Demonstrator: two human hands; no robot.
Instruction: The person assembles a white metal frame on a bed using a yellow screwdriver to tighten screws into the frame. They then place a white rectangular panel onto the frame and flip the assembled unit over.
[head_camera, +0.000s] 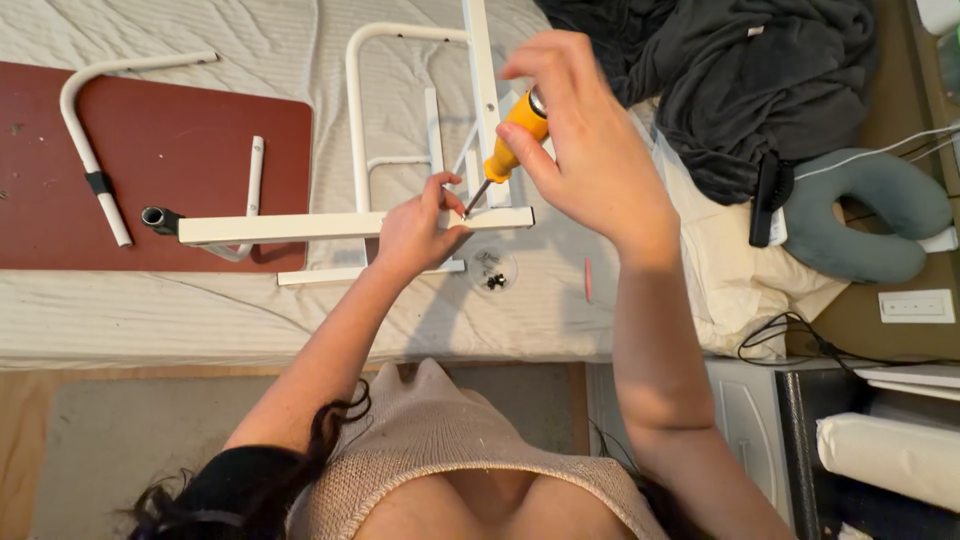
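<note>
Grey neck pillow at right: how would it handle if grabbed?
The neck pillow looks plump and rounded, so probably soft, squashy and light for its size. Its U shape lies flat, so rolling seems unlikely. A white cable crosses it and may drag along.

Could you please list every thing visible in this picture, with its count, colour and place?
White metal tube frame: one, white, on the bed, centre.
Yellow-handled screwdriver: one, yellow and orange, tip at the frame's corner.
Reddish-brown flat board: one, on the bed, left.
Loose white bent tube: one, on the board.
Small clear dish of dark screws: one, below the frame.
Dark grey blanket: one, upper right.
Grey-blue neck pillow: one, right.
Cream striped bed sheet: one, under everything.
Left hand: steadies the frame near the tip.
Right hand: grip closed on the screwdriver.
</note>
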